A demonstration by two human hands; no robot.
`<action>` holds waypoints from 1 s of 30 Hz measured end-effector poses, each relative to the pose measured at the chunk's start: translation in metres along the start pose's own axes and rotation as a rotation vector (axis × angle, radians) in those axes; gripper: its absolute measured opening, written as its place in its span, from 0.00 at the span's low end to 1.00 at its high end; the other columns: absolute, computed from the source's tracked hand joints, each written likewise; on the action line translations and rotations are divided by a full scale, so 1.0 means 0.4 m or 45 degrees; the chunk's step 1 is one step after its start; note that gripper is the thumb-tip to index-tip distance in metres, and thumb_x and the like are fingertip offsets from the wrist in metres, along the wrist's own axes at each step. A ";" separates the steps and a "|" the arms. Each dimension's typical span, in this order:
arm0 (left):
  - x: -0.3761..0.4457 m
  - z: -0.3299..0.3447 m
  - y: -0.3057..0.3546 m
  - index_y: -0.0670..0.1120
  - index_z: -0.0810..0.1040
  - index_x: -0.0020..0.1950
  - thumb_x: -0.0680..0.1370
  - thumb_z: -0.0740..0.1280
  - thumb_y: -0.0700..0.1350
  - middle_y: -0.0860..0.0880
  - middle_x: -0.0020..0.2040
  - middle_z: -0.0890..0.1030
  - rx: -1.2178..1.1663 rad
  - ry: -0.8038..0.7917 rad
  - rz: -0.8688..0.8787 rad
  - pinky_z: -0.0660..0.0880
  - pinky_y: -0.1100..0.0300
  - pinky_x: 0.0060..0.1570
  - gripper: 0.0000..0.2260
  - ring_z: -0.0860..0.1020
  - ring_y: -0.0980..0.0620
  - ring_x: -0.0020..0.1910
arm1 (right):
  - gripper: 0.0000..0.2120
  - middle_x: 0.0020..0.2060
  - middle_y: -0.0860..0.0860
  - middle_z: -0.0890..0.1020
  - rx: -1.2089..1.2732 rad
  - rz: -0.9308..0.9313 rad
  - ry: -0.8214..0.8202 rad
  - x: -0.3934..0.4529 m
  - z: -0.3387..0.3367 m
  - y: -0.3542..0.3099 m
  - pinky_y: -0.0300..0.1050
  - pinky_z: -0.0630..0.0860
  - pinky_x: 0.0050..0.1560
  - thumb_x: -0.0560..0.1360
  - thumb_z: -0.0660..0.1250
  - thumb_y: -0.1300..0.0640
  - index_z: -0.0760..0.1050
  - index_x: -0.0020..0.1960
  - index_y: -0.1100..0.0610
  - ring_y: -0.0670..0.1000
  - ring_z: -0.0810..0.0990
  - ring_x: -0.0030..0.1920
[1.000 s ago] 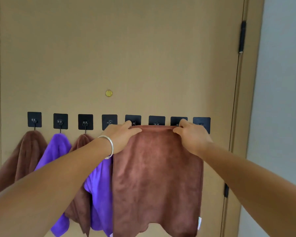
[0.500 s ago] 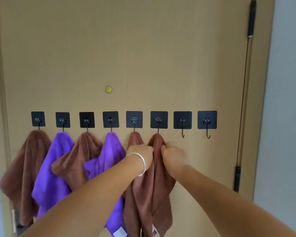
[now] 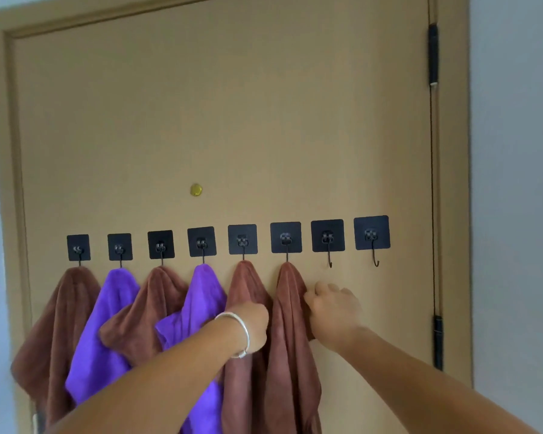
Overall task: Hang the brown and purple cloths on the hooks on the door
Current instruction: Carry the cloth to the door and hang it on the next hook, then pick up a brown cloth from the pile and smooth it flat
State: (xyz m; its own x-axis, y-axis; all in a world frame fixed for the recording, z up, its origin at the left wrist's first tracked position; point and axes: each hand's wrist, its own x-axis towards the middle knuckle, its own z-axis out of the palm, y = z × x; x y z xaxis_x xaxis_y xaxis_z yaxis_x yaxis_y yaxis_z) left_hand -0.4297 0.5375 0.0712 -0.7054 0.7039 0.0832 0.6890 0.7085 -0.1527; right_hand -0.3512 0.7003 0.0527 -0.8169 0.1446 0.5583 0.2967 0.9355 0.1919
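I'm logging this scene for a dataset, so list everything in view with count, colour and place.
door: one, tan, fills the view
hooks: eight, black square pads, one row across the door; the two rightmost are bare
brown cloths: four, on the first, third, fifth and sixth hooks from the left
purple cloths: two, on the second and fourth hooks
peephole: one, gold, above the row
hinges: two, black, along the door's right edge
wall: grey, right of the frame
bracelet: one, silver, on the left wrist
left hand: at the fifth cloth
right hand: at the sixth cloth's right edge
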 end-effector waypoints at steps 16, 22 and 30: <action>0.120 -0.096 0.146 0.53 0.59 0.73 0.79 0.57 0.48 0.50 0.69 0.66 -0.127 0.943 0.765 0.72 0.49 0.57 0.22 0.70 0.47 0.63 | 0.22 0.63 0.50 0.73 -0.322 0.441 0.144 -0.210 -0.125 0.213 0.51 0.65 0.65 0.79 0.53 0.40 0.64 0.69 0.49 0.54 0.70 0.62; 0.147 -0.072 0.218 0.54 0.56 0.75 0.79 0.59 0.52 0.50 0.74 0.61 -0.167 0.972 0.981 0.56 0.49 0.72 0.25 0.59 0.49 0.73 | 0.27 0.72 0.52 0.66 -0.525 0.703 0.084 -0.326 -0.206 0.204 0.53 0.56 0.73 0.79 0.52 0.40 0.58 0.75 0.50 0.53 0.62 0.73; 0.052 -0.070 0.342 0.54 0.54 0.77 0.79 0.57 0.50 0.50 0.75 0.59 -0.400 1.004 1.333 0.52 0.50 0.73 0.26 0.57 0.51 0.74 | 0.24 0.70 0.53 0.68 -0.725 0.931 -0.033 -0.512 -0.353 0.073 0.51 0.55 0.73 0.79 0.58 0.43 0.63 0.72 0.50 0.54 0.64 0.71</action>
State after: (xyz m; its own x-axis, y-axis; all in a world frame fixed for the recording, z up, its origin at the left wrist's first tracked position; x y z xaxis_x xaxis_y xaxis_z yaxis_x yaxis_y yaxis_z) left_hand -0.3454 0.6505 0.0797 0.3814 0.6828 0.6232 0.9242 -0.2688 -0.2712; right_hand -0.1054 0.6524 0.0577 -0.3395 0.6499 0.6800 0.9352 0.3104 0.1703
